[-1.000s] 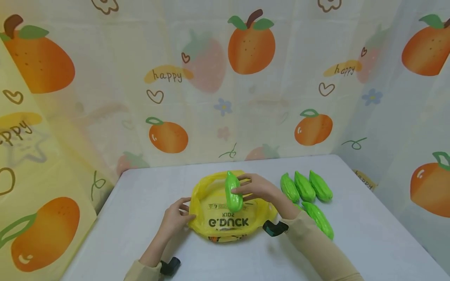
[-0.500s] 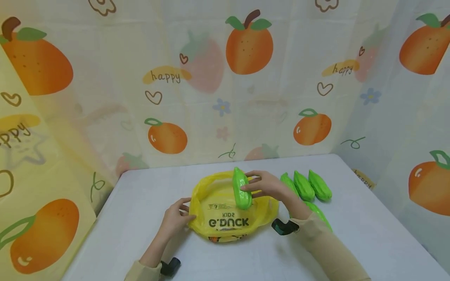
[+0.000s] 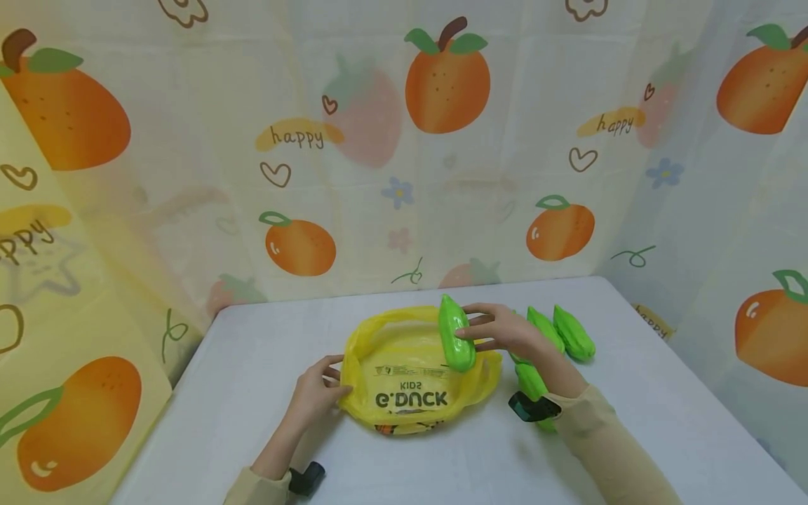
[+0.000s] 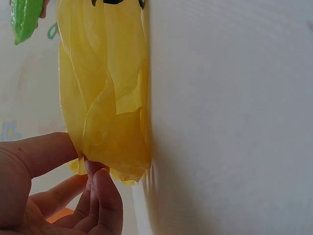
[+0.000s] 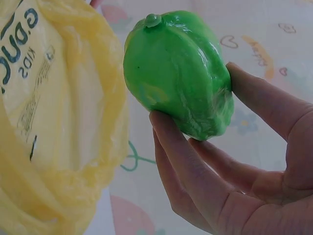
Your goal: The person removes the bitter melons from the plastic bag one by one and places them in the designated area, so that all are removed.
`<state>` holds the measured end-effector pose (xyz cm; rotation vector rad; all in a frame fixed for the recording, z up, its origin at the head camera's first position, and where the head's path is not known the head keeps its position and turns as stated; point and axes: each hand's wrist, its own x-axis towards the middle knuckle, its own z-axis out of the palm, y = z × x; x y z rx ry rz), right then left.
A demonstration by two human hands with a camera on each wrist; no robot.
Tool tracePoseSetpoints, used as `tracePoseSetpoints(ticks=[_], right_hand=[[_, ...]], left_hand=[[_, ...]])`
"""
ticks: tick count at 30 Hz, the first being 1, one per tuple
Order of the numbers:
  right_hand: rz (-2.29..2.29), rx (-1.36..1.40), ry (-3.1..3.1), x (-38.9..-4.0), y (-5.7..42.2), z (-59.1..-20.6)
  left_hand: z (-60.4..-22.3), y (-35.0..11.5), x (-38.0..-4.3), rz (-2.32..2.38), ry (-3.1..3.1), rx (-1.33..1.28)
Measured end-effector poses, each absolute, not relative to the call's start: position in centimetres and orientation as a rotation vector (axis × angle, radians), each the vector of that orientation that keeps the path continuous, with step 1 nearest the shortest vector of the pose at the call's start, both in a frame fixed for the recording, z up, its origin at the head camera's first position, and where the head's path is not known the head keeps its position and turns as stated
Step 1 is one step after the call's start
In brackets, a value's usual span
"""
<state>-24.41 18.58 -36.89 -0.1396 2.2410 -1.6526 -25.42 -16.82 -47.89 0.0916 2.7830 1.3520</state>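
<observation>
My left hand [image 3: 313, 389] pinches the left rim of a yellow plastic bag [image 3: 362, 337] with printed lettering, its mouth held wide. In the left wrist view, fingers and thumb of that hand [image 4: 56, 196] close on the edge of the bag [image 4: 107, 88]. A glossy green ridged gourd [image 3: 456, 335] is gripped by my right hand [image 3: 505, 330], raised over the bag's right rim. The right wrist view shows the gourd [image 5: 178, 73] end-on with its stem nub, held between the fingertips of the right hand [image 5: 210, 196], with the bag [image 5: 110, 98] to its left.
Several similar green gourds [image 3: 573, 335] lie on the white table [image 3: 656, 393] to the right, partly hidden by my right forearm. A fruit-print cloth [image 3: 454, 189] stands behind the table and along both sides.
My right hand has moved right with the gourd, from over the bag's middle to its right rim. The left hand stays on the bag.
</observation>
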Motion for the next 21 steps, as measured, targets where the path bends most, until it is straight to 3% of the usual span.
tracePoseSetpoints(ticks=[21], right_hand=[[-1.614,-0.094,2.324,-23.2,23.2,-36.4]], left_hand=[[-48.1,-16.7,-25.5,1.362,2.772,0.105]])
